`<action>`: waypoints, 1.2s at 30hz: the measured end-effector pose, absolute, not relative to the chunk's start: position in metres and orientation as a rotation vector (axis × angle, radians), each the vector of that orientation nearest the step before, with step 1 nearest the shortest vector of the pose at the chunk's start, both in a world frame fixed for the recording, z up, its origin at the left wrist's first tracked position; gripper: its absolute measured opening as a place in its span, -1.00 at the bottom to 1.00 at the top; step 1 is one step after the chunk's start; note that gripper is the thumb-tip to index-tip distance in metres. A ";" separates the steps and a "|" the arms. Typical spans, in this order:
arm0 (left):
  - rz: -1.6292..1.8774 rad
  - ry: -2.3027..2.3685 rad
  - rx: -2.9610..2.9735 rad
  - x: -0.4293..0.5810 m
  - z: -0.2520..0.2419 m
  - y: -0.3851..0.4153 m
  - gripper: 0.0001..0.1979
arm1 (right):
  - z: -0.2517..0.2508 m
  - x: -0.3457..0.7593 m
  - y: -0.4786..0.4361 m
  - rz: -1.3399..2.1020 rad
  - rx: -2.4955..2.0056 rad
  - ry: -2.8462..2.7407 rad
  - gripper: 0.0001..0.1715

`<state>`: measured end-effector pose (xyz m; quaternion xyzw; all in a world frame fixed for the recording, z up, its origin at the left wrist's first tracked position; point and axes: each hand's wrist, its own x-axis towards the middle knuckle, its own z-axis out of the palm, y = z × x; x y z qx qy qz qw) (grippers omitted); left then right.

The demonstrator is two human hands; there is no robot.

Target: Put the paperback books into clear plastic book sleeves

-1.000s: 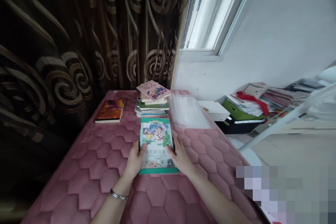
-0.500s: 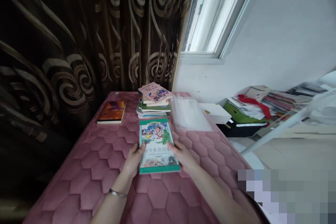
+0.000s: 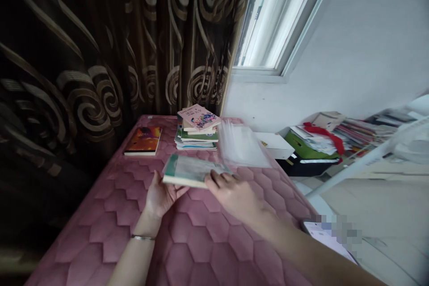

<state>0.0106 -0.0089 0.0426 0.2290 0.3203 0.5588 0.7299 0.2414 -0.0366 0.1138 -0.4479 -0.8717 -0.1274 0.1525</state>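
A green-edged paperback book [image 3: 191,172] is tilted above the pink quilted mattress [image 3: 187,250], its page edges facing me, blurred by motion. My right hand [image 3: 231,190] grips its right end, fingers over the top. At the near left corner, my left hand [image 3: 162,196] is turned palm up with the thumb apart and fingers stretched beneath the book; whether they touch it I cannot tell. Behind it stands a stack of books [image 3: 197,136], topped by a pink book [image 3: 199,117] lying askew. To the left lies an orange book [image 3: 143,140].
Clear plastic sleeves [image 3: 243,145] lie right of the stack, near a white box [image 3: 275,144]. Beyond the mattress are a green and black bin [image 3: 313,152] of papers and a white fan [image 3: 362,161]. A phone [image 3: 326,237] rests at the right edge. A dark curtain [image 3: 134,44] hangs behind.
The book was held in both hands with its cover facing up; now it is turned and tilted. My left hand has loosened and rolled palm up, while my right hand has shifted its grip.
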 end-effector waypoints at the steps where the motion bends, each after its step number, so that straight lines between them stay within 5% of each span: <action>1: 1.220 0.733 0.480 0.007 0.043 -0.008 -0.37 | 0.099 0.240 -0.038 -0.455 -1.205 -2.550 -0.58; 8: 1.089 1.144 0.569 0.014 0.016 -0.003 -0.70 | 0.011 0.243 -0.041 -0.661 -0.938 -2.684 -0.63; 17: 1.161 1.510 1.294 0.012 0.011 -0.004 -0.23 | -0.002 0.260 -0.051 -0.659 -0.938 -2.680 -0.60; 22: 0.779 1.781 1.800 0.027 0.014 -0.016 -0.25 | -0.013 0.263 -0.060 -0.694 -0.878 -2.662 -0.57; 27: 0.404 1.791 2.033 0.029 0.020 -0.023 -0.28 | -0.001 0.270 -0.061 -0.342 -0.978 -2.635 -0.58; 32: 0.399 1.725 2.019 0.020 0.031 -0.016 -0.42 | 0.017 0.287 -0.055 0.324 -1.059 -2.550 -0.65; 36: 0.575 1.557 1.979 0.006 0.037 0.000 -0.74 | 0.028 0.290 -0.048 0.568 -1.061 -2.461 -0.62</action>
